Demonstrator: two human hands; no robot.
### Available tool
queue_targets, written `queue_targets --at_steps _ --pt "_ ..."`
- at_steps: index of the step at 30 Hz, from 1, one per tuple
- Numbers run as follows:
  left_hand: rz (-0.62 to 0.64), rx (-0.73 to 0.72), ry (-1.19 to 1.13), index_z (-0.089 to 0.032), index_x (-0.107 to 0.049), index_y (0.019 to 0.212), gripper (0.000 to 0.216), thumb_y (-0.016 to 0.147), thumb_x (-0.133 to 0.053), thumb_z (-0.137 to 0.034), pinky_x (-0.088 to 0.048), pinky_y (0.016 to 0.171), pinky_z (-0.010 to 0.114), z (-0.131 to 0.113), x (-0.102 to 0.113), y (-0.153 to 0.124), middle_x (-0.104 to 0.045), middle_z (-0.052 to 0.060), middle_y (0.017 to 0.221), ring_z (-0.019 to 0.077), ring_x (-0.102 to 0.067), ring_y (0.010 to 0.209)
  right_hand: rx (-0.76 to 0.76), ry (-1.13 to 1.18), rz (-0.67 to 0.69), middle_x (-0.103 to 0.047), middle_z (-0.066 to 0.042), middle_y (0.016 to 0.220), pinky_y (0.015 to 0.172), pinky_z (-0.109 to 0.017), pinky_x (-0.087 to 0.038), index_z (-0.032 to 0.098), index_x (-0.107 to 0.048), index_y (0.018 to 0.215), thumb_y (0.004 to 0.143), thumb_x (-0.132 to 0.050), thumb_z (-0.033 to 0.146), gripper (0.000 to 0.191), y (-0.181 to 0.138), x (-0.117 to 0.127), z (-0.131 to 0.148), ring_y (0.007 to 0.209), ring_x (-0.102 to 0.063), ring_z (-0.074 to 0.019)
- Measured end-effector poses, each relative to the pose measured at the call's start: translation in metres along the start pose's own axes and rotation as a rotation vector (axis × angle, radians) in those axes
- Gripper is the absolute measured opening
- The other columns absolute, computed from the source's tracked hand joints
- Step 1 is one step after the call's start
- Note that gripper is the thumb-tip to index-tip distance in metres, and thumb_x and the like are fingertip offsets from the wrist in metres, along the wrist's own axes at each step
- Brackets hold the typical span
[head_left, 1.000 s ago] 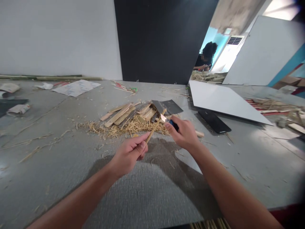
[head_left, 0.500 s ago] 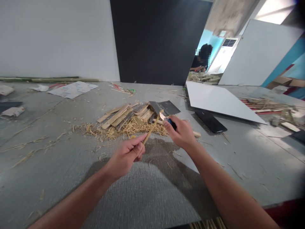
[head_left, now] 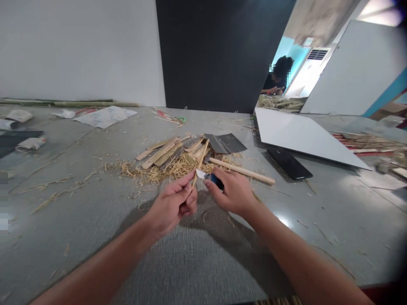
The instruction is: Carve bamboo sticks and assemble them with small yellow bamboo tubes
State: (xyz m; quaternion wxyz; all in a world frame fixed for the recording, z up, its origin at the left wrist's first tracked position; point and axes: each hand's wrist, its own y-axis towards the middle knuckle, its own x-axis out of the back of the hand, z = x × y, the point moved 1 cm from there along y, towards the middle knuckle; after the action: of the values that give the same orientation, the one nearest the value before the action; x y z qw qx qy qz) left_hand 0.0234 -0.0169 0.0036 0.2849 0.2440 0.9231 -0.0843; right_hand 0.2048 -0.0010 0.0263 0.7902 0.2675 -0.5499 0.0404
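My left hand [head_left: 174, 201] is closed around a thin bamboo strip [head_left: 203, 155] that points up and away from me. In my right hand [head_left: 233, 190] is a utility knife [head_left: 217, 181] with a dark blue handle, its short blade [head_left: 201, 174] lying against the strip just beyond my left fingers. Past both hands spreads a heap of curly shavings [head_left: 168, 170], with several flat bamboo pieces [head_left: 162, 151] on it. A round wooden stick [head_left: 243, 170] lies right of the heap, partly behind my right hand.
A black phone [head_left: 290, 163] lies to the right, beside a tilted white board [head_left: 308, 135]. Dark sheet pieces [head_left: 227, 143] rest behind the shavings. A black panel [head_left: 219, 55] stands at the back. Another person [head_left: 280, 76] sits far right, and bundled sticks [head_left: 365, 144] lie nearer.
My right hand has drawn the knife down along the bamboo strip, from near its far end to close by my left fingers. The view has shifted slightly, so the scene sits further right.
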Motion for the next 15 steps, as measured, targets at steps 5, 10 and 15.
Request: queue_targets --at_steps 5,10,15 --pt "-0.079 0.019 -0.105 -0.021 -0.045 0.139 0.051 0.089 -0.055 -0.016 -0.026 0.049 0.021 -0.004 -0.001 -0.001 -0.040 -0.007 0.058 0.0052 -0.031 0.047 0.087 0.064 0.107 -0.059 -0.002 0.067 0.055 -0.028 -0.023 0.019 -0.053 0.083 0.093 -0.040 0.049 0.035 -0.005 -0.002 0.015 0.059 -0.051 -0.0146" --pt "-0.075 0.039 -0.146 -0.019 -0.039 0.144 0.055 0.091 -0.052 -0.016 -0.028 0.050 0.022 -0.005 -0.001 -0.001 -0.038 -0.008 0.055 0.0053 -0.030 0.045 0.090 0.059 0.106 -0.060 -0.002 0.067 0.054 -0.028 -0.022 0.019 -0.053 0.082 0.092 -0.041 0.051 0.035 -0.003 -0.001 0.013 0.058 -0.050 -0.0148" --pt "-0.032 0.042 -0.169 -0.020 -0.043 0.141 0.051 0.091 -0.052 -0.016 -0.028 0.049 0.021 -0.005 0.002 0.001 -0.036 -0.008 0.056 0.0057 -0.031 0.046 0.069 0.033 0.072 -0.059 -0.002 0.067 0.054 -0.028 -0.021 0.019 -0.052 0.081 0.092 -0.041 0.050 0.035 -0.003 0.000 0.015 0.058 -0.050 -0.0147"
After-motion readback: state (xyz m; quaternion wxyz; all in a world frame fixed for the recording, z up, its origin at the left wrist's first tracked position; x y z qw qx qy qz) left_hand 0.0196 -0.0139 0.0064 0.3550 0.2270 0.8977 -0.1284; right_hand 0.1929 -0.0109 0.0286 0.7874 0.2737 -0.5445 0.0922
